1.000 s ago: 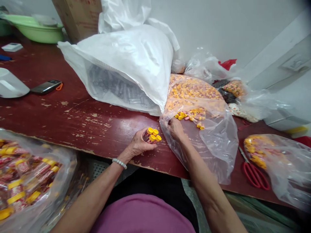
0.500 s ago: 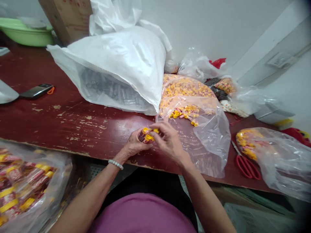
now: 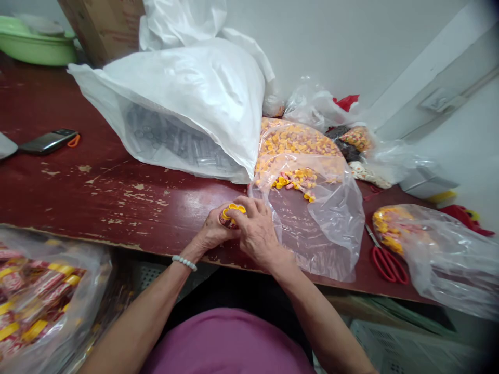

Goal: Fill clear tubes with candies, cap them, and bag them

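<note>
Tubes with yellow caps stand bunched together near the centre of the frame, just above the front edge of a worn, dark red table. The left hand, with a pale beaded bracelet at its wrist, grasps the bunch, its fingers curled around the tubes from the left side. The right hand meets it from the right, fingers bent and thumb lying over the yellow caps; whether it grips anything, I cannot tell. Right of centre, just beyond the right hand, an opened clear plastic bag spreads over the tabletop, with many small yellow-and-pink pieces heaped in its far part. At upper centre a large white sack lies with its mouth toward the viewer, showing clear empty tubes inside. Toward the right edge, red-handled scissors rest just beside another plastic bag with yellow pieces in it. At lower left, a plastic bag of capped red-and-white tubes sits below the table's edge. A dark device with an orange loop lies at left, and a green basin stands at upper left, near a cardboard box.
</note>
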A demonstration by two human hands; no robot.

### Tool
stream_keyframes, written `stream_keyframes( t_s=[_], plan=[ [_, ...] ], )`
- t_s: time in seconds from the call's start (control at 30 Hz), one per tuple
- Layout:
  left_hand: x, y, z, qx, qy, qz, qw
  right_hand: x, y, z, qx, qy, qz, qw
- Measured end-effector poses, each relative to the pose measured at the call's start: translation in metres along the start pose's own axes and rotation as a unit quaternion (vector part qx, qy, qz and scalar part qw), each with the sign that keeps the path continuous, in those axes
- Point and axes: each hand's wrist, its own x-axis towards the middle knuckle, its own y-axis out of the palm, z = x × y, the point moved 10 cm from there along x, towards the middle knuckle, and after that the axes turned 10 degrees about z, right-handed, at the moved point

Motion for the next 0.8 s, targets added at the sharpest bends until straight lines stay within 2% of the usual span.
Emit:
stream_keyframes(
  t_s=[0.07,0.13,0.2,0.3,0.4,0.5,0.67,0.73,0.8],
  plan=[
    [0.001,0.0,0.001,-0.023,-0.007,0.0,1.0,0.002,0.004,-0.002,-0.01,0.006,0.018,1.0],
    [0.001,0.0,0.001,-0.039,-0.025,-0.001,0.999,0.003,0.002,-0.006,0.03,-0.003,0.022,0.999],
    [-0.001,0.0,0.004,-0.059,-0.058,0.0,0.997,-0.001,-0.007,-0.011,0.103,-0.014,0.005,0.995],
    [-0.008,0.002,0.01,-0.152,-0.093,-0.013,0.984,-0.01,-0.018,-0.015,0.167,-0.016,-0.034,0.985],
    [-0.015,0.013,0.014,-0.259,-0.091,-0.004,0.962,-0.016,-0.005,-0.003,0.108,-0.036,-0.012,0.993],
    [-0.024,0.023,0.019,-0.297,-0.094,0.001,0.95,-0.018,0.02,0.011,0.044,-0.065,0.017,0.997],
    [-0.04,0.029,0.017,-0.323,-0.105,-0.023,0.94,-0.023,0.028,0.029,0.04,-0.128,-0.03,0.99],
    [-0.043,0.026,0.013,-0.318,-0.108,-0.023,0.942,-0.021,0.028,0.032,0.015,-0.141,-0.054,0.988],
    [-0.048,0.017,0.012,-0.326,-0.121,-0.047,0.937,-0.02,0.026,0.037,-0.002,-0.155,-0.086,0.984]
  ],
)
